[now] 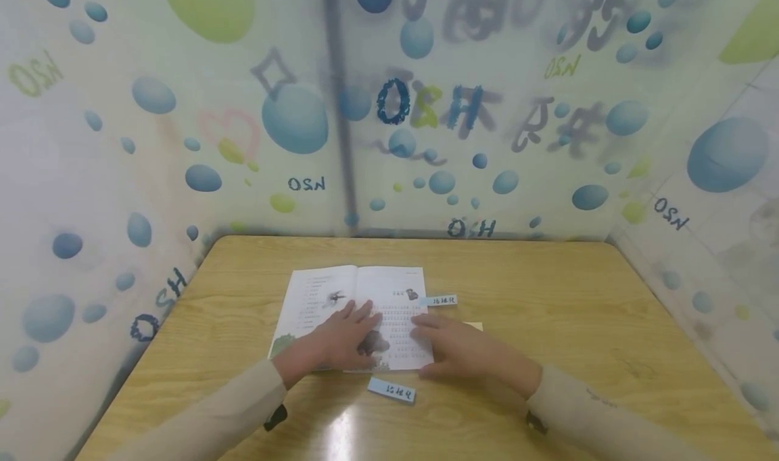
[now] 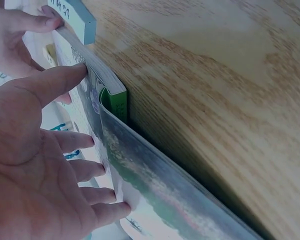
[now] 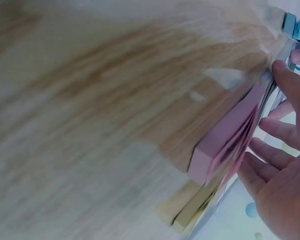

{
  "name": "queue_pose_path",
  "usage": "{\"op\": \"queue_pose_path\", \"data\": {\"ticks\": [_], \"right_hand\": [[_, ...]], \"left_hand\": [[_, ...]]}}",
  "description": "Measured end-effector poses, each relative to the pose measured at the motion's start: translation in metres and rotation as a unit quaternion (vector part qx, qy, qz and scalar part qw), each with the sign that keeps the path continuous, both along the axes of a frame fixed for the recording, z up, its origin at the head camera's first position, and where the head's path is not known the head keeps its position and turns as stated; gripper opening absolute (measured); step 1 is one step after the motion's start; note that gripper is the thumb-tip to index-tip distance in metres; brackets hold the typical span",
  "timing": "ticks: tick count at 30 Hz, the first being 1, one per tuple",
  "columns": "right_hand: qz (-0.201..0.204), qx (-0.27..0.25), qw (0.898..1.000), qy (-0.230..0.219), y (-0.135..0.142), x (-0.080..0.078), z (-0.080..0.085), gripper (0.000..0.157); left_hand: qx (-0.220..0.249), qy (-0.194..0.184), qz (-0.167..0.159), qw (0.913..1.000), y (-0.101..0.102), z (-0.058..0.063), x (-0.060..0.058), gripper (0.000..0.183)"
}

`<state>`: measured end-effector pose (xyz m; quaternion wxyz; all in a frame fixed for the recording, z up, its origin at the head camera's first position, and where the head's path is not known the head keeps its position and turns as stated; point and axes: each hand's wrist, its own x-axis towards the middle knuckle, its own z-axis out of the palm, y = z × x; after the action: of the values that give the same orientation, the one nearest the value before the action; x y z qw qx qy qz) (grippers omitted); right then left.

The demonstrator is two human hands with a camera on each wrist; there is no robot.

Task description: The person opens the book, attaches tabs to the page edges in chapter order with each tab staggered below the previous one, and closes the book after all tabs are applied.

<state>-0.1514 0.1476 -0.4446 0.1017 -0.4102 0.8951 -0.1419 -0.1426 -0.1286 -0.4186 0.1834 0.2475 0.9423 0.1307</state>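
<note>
On the book (image 1: 387, 288), left hand (image 1: 341, 337), fingers spread; at book's right edge, right hand (image 1: 465, 347), fingers extended; nearside, blue block (image 1: 391, 390).

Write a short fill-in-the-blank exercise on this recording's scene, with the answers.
1. The left hand is spread over an open ____.
2. In the head view, the blue pad nearest the camera lies on the wooden ____.
3. In the right wrist view, the thick pad above the yellow pad is coloured ____.

Missing words: book; table; pink.
</note>
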Motion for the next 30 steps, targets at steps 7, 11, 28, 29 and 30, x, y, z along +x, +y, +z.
{"op": "queue_pose_path", "data": {"ticks": [7,11,28,29,30], "right_hand": [[-0.012,-0.001,0.999,-0.030,-0.001,0.001,0.007,0.067],[-0.018,0.006,0.999,-0.038,-0.003,0.001,0.011,0.068],[0.013,0.036,0.999,-0.021,-0.009,-0.008,0.021,0.053],[0.015,0.036,0.999,-0.022,-0.009,-0.008,0.021,0.052],[0.016,0.034,0.999,-0.024,-0.009,-0.008,0.022,0.051]], "left_hand": [[0.004,-0.003,0.001,1.0000,-0.002,-0.002,-0.002,0.079],[0.006,-0.008,-0.001,1.0000,-0.002,0.001,-0.002,0.079],[-0.001,0.005,-0.049,0.9988,0.019,0.000,0.000,0.100],[-0.005,0.005,-0.049,0.9988,0.020,0.000,0.000,0.101],[-0.008,0.006,-0.049,0.9988,0.021,-0.001,0.001,0.101]]}}
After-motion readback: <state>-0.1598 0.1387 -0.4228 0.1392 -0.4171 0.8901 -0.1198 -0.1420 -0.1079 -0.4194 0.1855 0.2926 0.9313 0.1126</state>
